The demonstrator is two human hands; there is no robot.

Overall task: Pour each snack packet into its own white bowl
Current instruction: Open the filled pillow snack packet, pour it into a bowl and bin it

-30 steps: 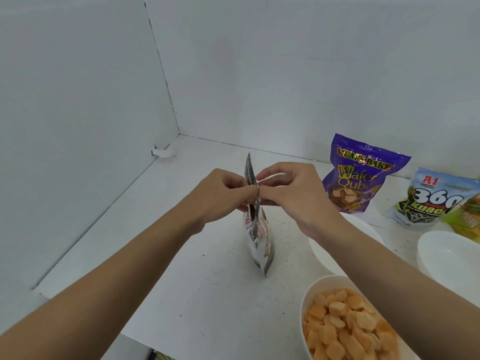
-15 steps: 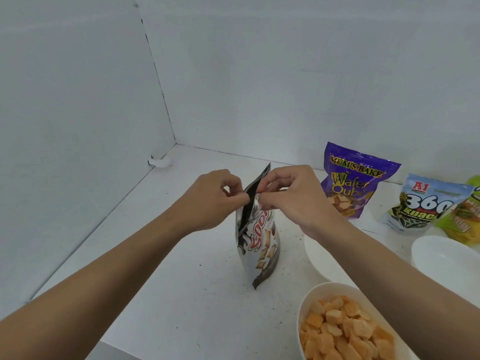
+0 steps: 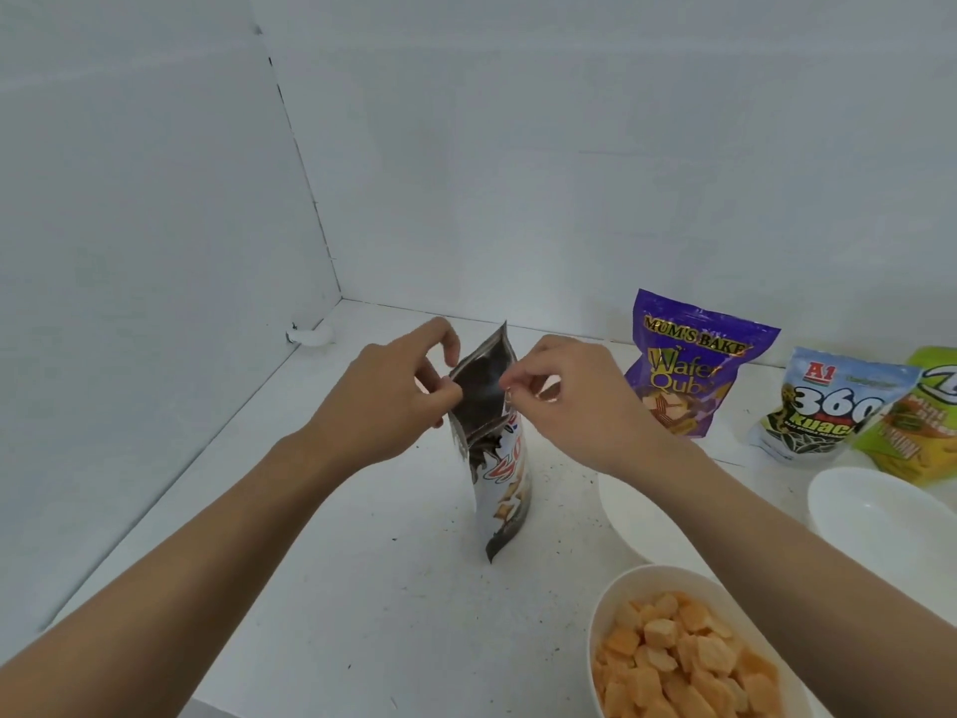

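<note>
A silver and brown snack packet stands upright on the white table, its torn top spread apart so the dark inside shows. My left hand pinches the left edge of the mouth. My right hand pinches the right edge. An empty white bowl lies just right of the packet, partly hidden by my right forearm. Another empty white bowl sits at the far right. A white bowl holding orange snack pieces is at the front right.
At the back right stand a purple wafer packet, a white and blue 360 packet and a green packet. White walls close the table at the left and back. Dark crumbs dot the surface around the packet.
The packet's top went from pinched flat to pulled wide apart as my hands moved away from each other. The packet turned so its printed face shows.
</note>
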